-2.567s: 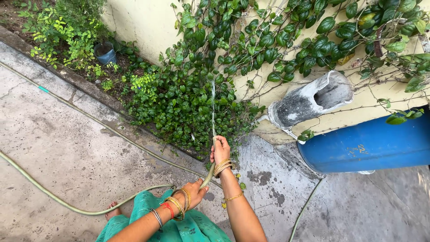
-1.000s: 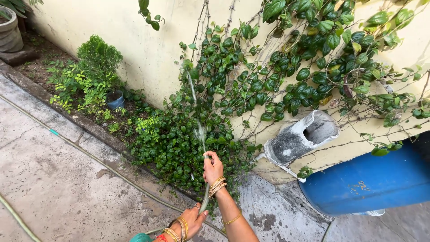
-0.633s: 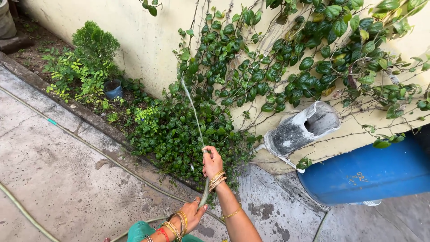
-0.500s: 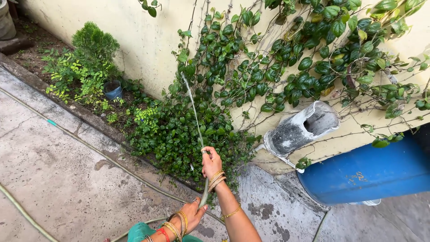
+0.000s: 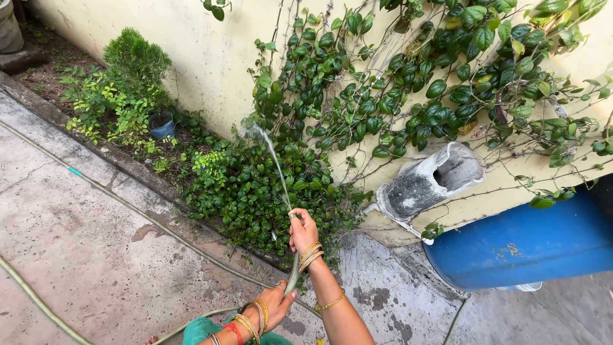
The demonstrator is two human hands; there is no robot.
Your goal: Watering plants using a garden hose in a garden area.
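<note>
Hose, thin pale-green, runs between both hands at bottom centre of the concrete path, w/ the rest trailing off left across the slab. Looks light, soft & bendy, prob. wet and slick, so best gripped close behind the outlet. Right hand is closed round the hose tip, arm stretched fwd, wrist w/ gold bangles; a thin water jet arcs up-left into the creeper at the path's far edge by the yellow wall. Left hand sits lower, fingers loosely wrapped round the hose, palm up. Blue barrel and grey pipe stub stand right.
</note>
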